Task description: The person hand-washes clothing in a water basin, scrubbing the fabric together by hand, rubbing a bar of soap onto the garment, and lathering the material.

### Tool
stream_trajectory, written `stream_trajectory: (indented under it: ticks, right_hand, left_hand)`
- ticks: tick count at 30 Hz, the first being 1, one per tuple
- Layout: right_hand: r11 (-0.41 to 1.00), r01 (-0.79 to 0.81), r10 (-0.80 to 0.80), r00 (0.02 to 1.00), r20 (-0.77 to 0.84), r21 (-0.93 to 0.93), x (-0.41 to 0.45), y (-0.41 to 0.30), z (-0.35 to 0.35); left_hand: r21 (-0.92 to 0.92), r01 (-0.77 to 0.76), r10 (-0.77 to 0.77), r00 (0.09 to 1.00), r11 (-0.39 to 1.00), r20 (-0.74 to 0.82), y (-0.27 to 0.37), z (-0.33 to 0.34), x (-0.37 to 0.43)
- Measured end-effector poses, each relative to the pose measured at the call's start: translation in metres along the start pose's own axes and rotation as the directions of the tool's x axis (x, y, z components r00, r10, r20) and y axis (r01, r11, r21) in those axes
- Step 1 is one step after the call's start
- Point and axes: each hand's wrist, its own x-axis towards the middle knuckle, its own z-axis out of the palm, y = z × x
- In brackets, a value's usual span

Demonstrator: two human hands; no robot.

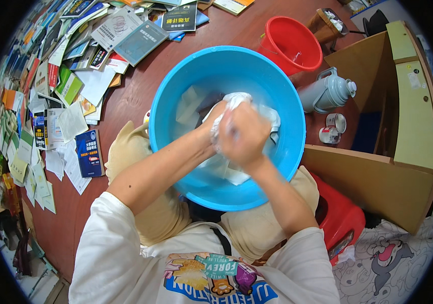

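Observation:
Before me, close to my knees, stands a large blue plastic basin with cloudy water and wet cloths in it. A white cloth is bunched up between my hands, above the middle of the basin. My right hand is closed around it and blurred by motion. Beneath and to the left, my left hand grips the same cloth, its fingers mostly hidden. Pale cloth lies in the water below my hands, and a white piece with a dark edge shows at the right. Something dark is partly under water behind them.
A red bucket stands behind the basin at the right, with a grey thermos flask and jars nearer. An open wooden cabinet and a red plastic stool are at right. Piled books cover the left floor.

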Motion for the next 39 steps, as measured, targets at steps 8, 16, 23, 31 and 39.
stream_trajectory:
  ticks: [8,16,23,31,39]
  right_hand:
    - [0.987,0.159,-0.158,0.985,0.066,-0.006,-0.004,-0.026,0.002]
    - [0.998,0.000,0.002,1.000,0.025,-0.065,-0.010,-0.003,0.000]
    - [0.928,-0.365,0.362,0.931,-0.053,-0.074,0.011,0.038,-0.013]
    - [0.999,0.028,-0.027,1.000,-0.005,0.032,-0.006,0.007,-0.002]
    - [0.995,0.097,-0.094,0.993,0.069,-0.033,-0.018,-0.016,0.004]
  left_hand:
    - [0.232,-0.002,0.008,1.000,0.973,-0.022,0.021,-0.018,0.006]
    - [0.139,0.057,-0.016,0.961,0.989,-0.277,-0.001,0.004,0.003]
    - [0.248,0.127,-0.127,0.992,0.960,-0.019,0.002,0.009,-0.004]
    - [0.081,0.010,0.007,0.980,0.997,-0.199,0.002,0.014,0.000]
    - [-0.015,0.090,-0.085,0.976,0.996,0.202,0.008,-0.039,0.010]
